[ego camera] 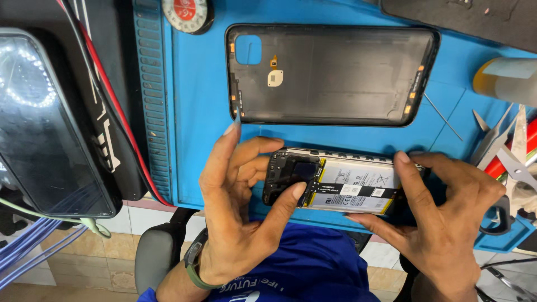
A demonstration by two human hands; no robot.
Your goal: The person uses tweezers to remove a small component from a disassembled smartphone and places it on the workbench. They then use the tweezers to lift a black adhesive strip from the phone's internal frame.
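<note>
the right end of the opened phone point(335, 182) is hidden behind the right hand point(447, 223). the round gauge point(187, 12) and the dark mat point(470, 19) are cut by the top edge. the yellow roll point(503, 78) and the scissors point(506, 151) are cut off at the right edge.

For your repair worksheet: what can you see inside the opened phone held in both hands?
Inside the opened phone lies a pale battery crossed by a black strip, beside a dark board cover. The left hand thumb and right hand fingers hide the edges; anything beneath the battery is covered.
</note>
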